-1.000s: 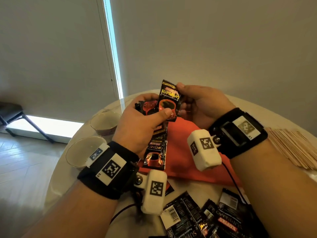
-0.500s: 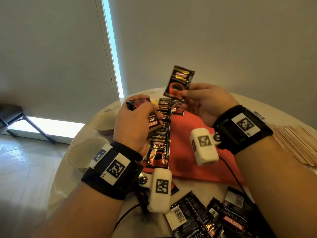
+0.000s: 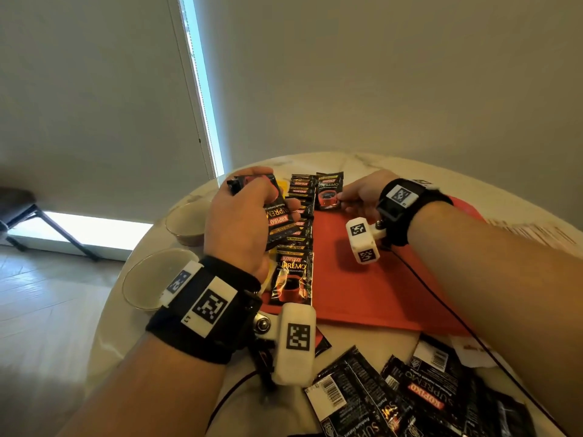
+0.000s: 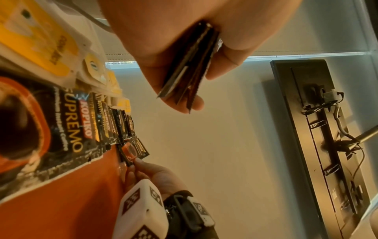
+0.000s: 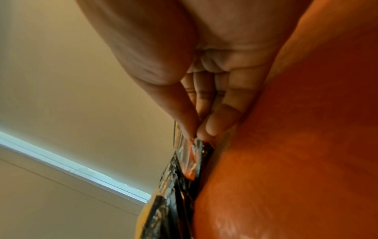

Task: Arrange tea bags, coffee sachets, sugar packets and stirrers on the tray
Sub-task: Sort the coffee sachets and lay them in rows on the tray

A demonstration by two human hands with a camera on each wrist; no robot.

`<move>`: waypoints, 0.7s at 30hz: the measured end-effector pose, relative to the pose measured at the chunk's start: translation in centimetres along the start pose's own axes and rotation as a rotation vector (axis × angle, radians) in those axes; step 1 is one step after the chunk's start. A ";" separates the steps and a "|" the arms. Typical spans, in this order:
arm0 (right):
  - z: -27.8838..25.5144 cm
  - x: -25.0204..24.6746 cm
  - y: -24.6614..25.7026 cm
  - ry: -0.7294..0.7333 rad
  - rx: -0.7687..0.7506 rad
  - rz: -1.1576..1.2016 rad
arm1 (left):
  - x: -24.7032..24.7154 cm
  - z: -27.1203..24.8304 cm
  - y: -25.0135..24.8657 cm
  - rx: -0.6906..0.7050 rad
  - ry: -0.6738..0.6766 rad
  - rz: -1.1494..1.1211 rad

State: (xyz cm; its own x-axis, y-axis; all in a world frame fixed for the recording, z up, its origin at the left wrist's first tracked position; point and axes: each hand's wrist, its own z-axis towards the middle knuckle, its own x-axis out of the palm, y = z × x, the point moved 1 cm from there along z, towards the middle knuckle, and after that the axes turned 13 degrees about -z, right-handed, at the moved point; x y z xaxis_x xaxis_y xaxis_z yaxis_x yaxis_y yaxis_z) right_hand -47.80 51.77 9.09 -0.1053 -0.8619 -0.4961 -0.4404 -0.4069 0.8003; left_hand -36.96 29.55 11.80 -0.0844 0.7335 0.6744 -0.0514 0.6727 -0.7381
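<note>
a single kopiko sachet [image 3: 329, 191] is pinched by the right hand [image 3: 362, 193] at the far end of the sachet row [image 3: 295, 241] on the red tray [image 3: 362, 279]; a sachet stack [image 3: 277, 212] is gripped in the left hand [image 3: 243, 222], fingers curled.

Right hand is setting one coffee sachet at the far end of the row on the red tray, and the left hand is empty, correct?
Not quite. The left hand grips a stack of coffee sachets, as the left wrist view shows. The right hand does pinch one sachet at the row's far end on the red tray.
</note>
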 end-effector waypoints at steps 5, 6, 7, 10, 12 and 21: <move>0.4 0.3 0.0 -0.009 -0.005 -0.002 | 0.1 -0.1 0.0 -0.013 0.023 -0.003; 0.5 0.4 0.0 -0.003 -0.004 -0.012 | 0.1 -0.1 0.0 -0.016 0.023 -0.002; 0.5 0.4 0.0 -0.005 -0.002 -0.020 | 0.1 -0.1 0.0 -0.019 0.025 0.001; 0.6 0.4 0.1 -0.025 0.000 -0.026 | 0.0 0.0 0.0 -0.028 0.035 0.008; 0.7 0.5 0.0 -0.020 0.002 -0.024 | -0.1 0.0 0.0 -0.031 0.032 0.015; -4.5 -0.8 0.5 -0.073 -0.168 0.132 | 0.0 -0.2 0.2 -0.045 0.058 0.021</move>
State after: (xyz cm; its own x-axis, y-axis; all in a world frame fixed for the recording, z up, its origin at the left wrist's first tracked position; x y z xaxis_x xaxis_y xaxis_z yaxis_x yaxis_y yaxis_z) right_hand -43.94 50.92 11.40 -0.2188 -0.8896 -0.4010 -0.2646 -0.3415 0.9019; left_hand -36.77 29.74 11.69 -0.0270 0.7508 0.6600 -0.0053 0.6601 -0.7512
